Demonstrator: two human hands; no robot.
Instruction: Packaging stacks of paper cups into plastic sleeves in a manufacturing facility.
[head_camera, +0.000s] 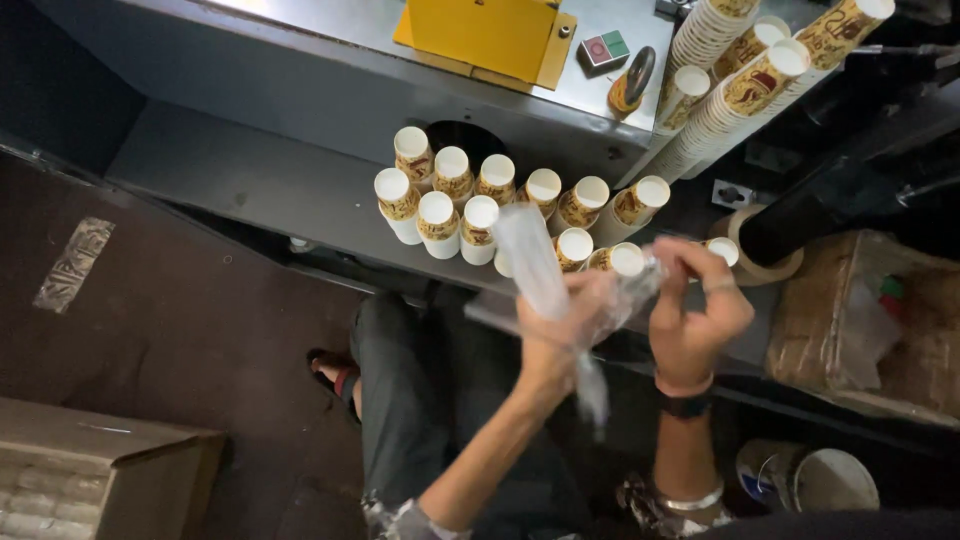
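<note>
Both hands work a clear plastic bag (560, 290) just in front of the cups (480, 200) standing in rows on the grey table (250, 180): the left hand (560, 335) is closed around the bag's middle, and the right hand (695, 310) pinches its upper edge between fingertips. Right of the cups, long stacks (740, 80) of more cups lean across the table, and a yellow box (480, 35) sits behind them.

Upright paper cups (480, 200) stand on the machine ledge (250, 180); stacked cup sleeves (740, 85) lean far right; cardboard box (100, 470) near left.
</note>
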